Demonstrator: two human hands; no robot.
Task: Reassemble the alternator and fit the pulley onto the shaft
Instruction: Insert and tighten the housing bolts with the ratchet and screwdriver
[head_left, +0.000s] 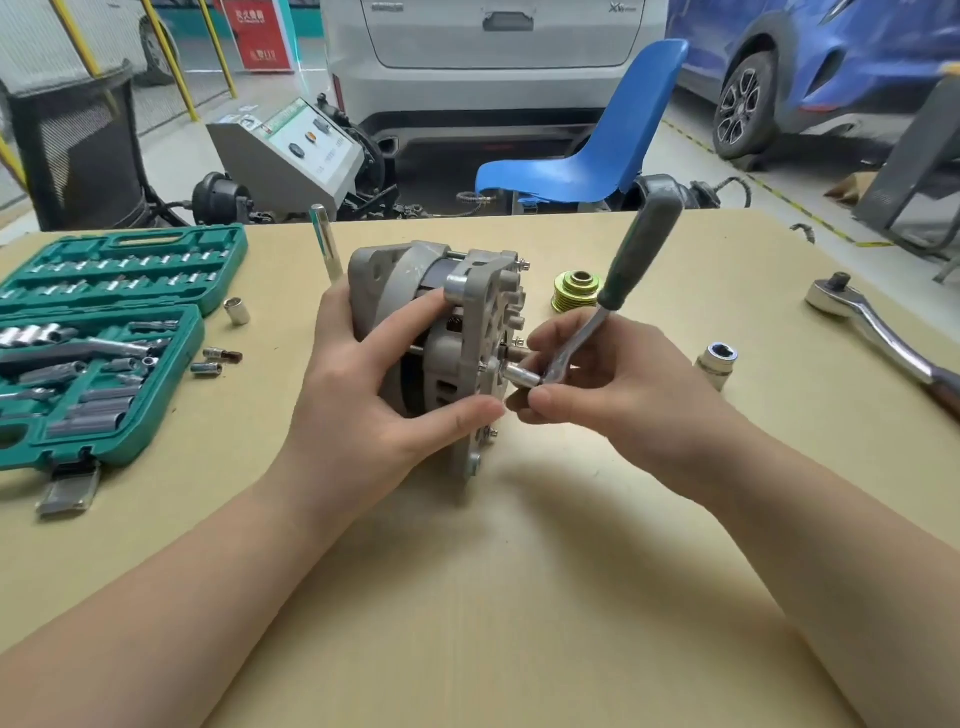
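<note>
Head view
Alternator: the grey alternator (441, 343) stands on its edge in the middle of the table (519, 597).
Left hand: my left hand (374, 395) grips the alternator body, fingers curled over its top and thumb against the near edge of the front plate.
Right hand: my right hand (597, 384) pinches the head of a small ratchet (613, 291); its socket (522, 375) sits on a bolt at the front plate, and the green handle points up and far.
Pulley: the yellow-green pulley (576, 291) lies on the table just behind my right hand, apart from the alternator.
Left side: an open green socket case (104, 343) with loose sockets near it.
Right side: a big chrome ratchet (878, 332) and one large socket (718, 364).
</note>
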